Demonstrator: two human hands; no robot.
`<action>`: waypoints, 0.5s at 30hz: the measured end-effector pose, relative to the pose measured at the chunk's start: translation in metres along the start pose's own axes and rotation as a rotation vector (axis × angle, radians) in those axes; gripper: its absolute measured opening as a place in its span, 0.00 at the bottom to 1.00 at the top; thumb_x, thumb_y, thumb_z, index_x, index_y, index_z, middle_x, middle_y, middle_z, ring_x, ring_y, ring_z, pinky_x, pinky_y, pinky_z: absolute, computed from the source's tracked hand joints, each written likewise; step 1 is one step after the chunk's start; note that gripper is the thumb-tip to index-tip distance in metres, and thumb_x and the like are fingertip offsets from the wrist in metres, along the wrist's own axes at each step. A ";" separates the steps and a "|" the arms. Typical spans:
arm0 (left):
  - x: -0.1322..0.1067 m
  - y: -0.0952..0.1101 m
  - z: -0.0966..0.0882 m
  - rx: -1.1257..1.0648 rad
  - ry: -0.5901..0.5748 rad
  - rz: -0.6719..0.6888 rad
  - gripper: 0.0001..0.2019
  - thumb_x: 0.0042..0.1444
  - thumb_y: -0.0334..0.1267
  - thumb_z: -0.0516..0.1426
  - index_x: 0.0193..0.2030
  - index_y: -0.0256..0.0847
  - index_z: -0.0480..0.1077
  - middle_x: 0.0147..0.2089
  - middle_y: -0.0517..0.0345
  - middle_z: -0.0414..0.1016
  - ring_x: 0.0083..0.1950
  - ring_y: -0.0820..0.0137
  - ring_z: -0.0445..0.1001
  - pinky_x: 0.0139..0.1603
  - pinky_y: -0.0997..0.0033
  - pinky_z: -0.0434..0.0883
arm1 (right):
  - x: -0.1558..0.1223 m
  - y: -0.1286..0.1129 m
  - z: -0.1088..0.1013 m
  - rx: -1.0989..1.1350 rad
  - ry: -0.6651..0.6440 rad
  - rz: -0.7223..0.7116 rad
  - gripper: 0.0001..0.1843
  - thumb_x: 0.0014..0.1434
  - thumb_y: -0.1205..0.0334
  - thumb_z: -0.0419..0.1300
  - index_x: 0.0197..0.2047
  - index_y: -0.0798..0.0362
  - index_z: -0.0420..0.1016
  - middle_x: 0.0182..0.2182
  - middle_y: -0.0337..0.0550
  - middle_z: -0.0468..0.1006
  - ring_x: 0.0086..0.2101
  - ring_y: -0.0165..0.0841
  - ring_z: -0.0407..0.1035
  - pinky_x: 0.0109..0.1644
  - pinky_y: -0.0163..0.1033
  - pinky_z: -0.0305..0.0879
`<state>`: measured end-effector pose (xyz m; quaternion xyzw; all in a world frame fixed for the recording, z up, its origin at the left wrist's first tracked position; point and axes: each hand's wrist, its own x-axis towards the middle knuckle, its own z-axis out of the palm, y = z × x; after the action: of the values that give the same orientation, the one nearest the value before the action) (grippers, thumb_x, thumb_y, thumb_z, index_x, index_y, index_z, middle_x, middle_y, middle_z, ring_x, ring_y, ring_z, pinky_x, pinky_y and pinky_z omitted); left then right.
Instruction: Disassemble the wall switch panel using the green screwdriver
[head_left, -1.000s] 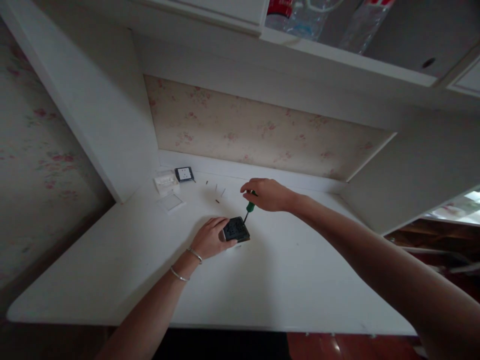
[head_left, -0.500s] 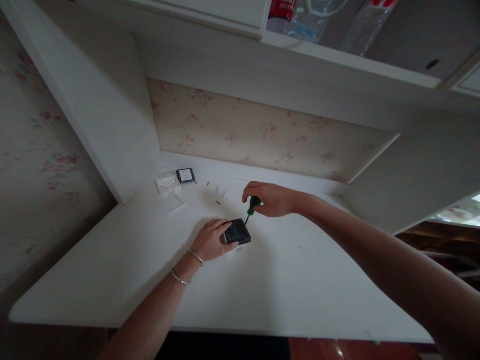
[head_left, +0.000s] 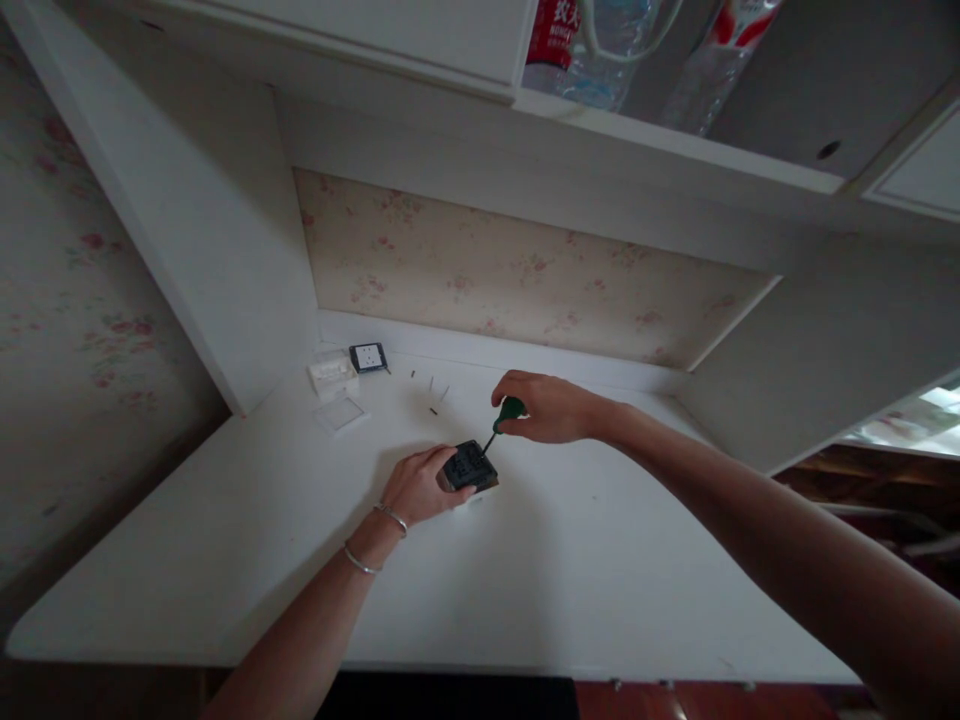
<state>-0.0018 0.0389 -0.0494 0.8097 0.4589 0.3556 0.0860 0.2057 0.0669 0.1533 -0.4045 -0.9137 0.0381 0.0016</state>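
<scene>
A small black socket module (head_left: 469,466) rests on the white desk (head_left: 570,570), tilted up a little. My left hand (head_left: 420,486) grips its left side, fingers closed round it. My right hand (head_left: 547,407) is closed on a green-handled screwdriver (head_left: 504,417). The screwdriver's thin shaft slants down and left, with its tip on the module's upper right part.
At the back left of the desk lie a dark-framed socket plate (head_left: 367,357), a white box part (head_left: 332,372), a clear flat cover (head_left: 341,413) and several small screws (head_left: 433,392). A white side panel (head_left: 217,220) stands on the left. Bottles (head_left: 600,45) sit on the shelf above.
The right hand has shifted slightly right and lower the handle's angle changed. The left hand has tipped the module up a little. The camera view has drifted.
</scene>
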 end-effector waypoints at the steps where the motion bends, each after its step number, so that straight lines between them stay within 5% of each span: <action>1: 0.000 0.000 0.000 0.004 -0.005 -0.010 0.26 0.47 0.50 0.62 0.52 0.44 0.68 0.50 0.54 0.77 0.46 0.60 0.78 0.50 0.61 0.75 | 0.000 -0.002 0.001 -0.014 0.022 0.041 0.17 0.59 0.54 0.58 0.48 0.52 0.72 0.46 0.48 0.73 0.39 0.36 0.70 0.40 0.37 0.62; 5: 0.000 0.000 -0.001 0.001 0.014 -0.021 0.26 0.48 0.51 0.62 0.53 0.45 0.68 0.49 0.54 0.78 0.46 0.60 0.78 0.49 0.62 0.75 | 0.000 -0.009 0.003 -0.050 0.076 0.037 0.12 0.64 0.58 0.52 0.44 0.55 0.73 0.41 0.49 0.75 0.38 0.35 0.70 0.42 0.38 0.61; 9: 0.001 0.000 -0.003 -0.005 0.028 -0.024 0.25 0.49 0.51 0.62 0.53 0.45 0.68 0.48 0.54 0.78 0.45 0.61 0.78 0.47 0.64 0.76 | -0.001 -0.010 0.004 0.037 0.084 -0.052 0.10 0.54 0.72 0.55 0.38 0.53 0.74 0.43 0.44 0.73 0.39 0.32 0.69 0.43 0.35 0.62; 15: 0.001 -0.001 -0.002 -0.028 0.066 -0.092 0.25 0.48 0.51 0.62 0.52 0.46 0.69 0.46 0.56 0.79 0.44 0.61 0.79 0.47 0.63 0.76 | -0.006 0.003 0.006 0.126 0.147 -0.114 0.16 0.46 0.79 0.53 0.33 0.53 0.74 0.41 0.42 0.74 0.39 0.31 0.69 0.43 0.35 0.63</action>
<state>-0.0033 0.0398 -0.0483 0.7744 0.4931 0.3841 0.0982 0.2119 0.0648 0.1476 -0.3526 -0.9285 0.0655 0.0964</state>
